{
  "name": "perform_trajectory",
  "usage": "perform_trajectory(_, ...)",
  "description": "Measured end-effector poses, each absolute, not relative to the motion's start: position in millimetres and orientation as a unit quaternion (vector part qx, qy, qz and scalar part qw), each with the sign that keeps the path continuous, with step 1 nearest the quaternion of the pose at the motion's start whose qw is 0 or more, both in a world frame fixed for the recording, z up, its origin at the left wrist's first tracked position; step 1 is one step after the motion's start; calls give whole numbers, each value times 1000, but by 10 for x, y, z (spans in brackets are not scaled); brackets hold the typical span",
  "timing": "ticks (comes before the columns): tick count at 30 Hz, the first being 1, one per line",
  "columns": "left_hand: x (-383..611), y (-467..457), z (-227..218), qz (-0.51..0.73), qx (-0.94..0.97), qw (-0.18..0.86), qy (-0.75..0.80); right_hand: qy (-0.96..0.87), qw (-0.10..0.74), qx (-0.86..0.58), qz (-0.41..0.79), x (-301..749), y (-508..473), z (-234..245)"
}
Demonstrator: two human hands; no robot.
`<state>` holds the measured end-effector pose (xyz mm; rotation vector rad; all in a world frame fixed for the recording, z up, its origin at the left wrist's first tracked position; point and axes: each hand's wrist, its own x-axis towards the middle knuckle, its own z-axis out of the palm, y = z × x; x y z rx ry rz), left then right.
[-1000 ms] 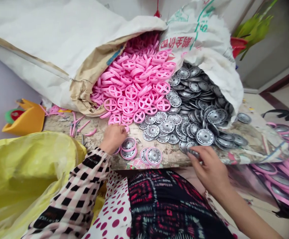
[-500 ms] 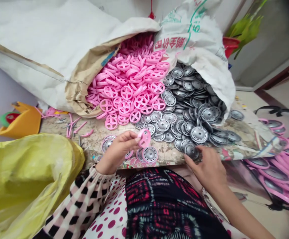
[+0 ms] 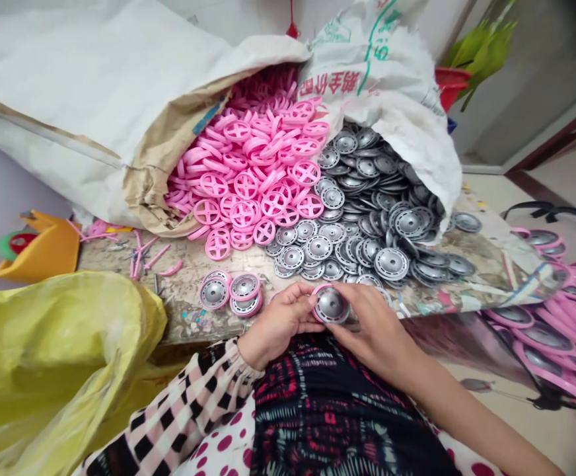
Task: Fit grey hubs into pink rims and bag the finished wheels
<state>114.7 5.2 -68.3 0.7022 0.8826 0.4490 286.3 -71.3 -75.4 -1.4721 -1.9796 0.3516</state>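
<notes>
Between my two hands, at the table's near edge, is a pink toy wheel (image 3: 331, 304) with a silver-grey disc face turned up. My left hand (image 3: 281, 322) pinches its left rim. The fingers of my right hand (image 3: 374, 322) close round the disc at its right side. To the left lie several pink-rimmed wheels with grey discs (image 3: 215, 292) in small stacks. Behind my hands, loose grey discs (image 3: 318, 248) spread over the table beside a heap of pink spoked wheels (image 3: 243, 182).
A white sack (image 3: 70, 79) holds the pink wheels; a second printed sack (image 3: 417, 145) holds grey discs. At left are a yellow bag (image 3: 60, 357), a cut orange container (image 3: 45, 248) and pink sticks (image 3: 139, 254). A clear bag of pink-and-grey wheels (image 3: 555, 330) stands at right.
My right hand has brought a grey disc leftward from the pile. My left hand has moved right with its pink wheel, and the disc now sits against it.
</notes>
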Motion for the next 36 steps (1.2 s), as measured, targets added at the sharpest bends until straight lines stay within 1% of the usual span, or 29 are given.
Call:
perform_trajectory(3, 1136, 21, -694, 235, 346, 808, 415, -756, 326, -554, 124, 2797, -682, -760)
perform_trajectory(6, 1112, 23, -671, 251, 330, 820, 395, -709, 379, -570, 167, 2782, -670, -758)
perform_trajectory(9, 1097, 30, -639, 238, 312, 847, 358, -606, 438, -596, 291, 2787, -666, -723)
perform_trajectory(11, 1098, 22, -637, 232, 310, 853, 349, -545, 453, -589, 389, 2778, -668, -704)
perform_trajectory(13, 1102, 2, -655, 232, 323, 849, 347, -516, 454, -581, 436, 2749, -674, -704)
perform_trajectory(16, 1102, -32, -694, 241, 362, 832, 345, -503, 471, -592, 418, 2676, -681, -755)
perform_trajectory(21, 1097, -80, -731, 282, 439, 771, 365, -481, 504, -584, 417, 2547, -661, -905)
perform_trajectory(24, 1090, -77, -723, 282, 449, 755, 387, -499, 489, -594, 400, 2543, -646, -932)
perform_trajectory(27, 1026, -7, -662, 293, 447, 746, 397, -556, 431, -610, 364, 2687, -671, -907)
perform_trajectory(29, 929, 82, -595, 334, 463, 705, 421, -598, 390, -647, 269, 2863, -723, -909)
perform_trajectory(32, 733, 233, -505, 388, 488, 626, 469, -619, 312, -717, 78, 3144, -837, -996)
perform_trajectory(34, 616, 306, -480, 397, 508, 583, 493, -617, 248, -747, 11, 3271, -908, -1099)
perform_trajectory(36, 546, 335, -484, 376, 545, 553, 507, -631, 209, -747, -14, 3325, -957, -1211)
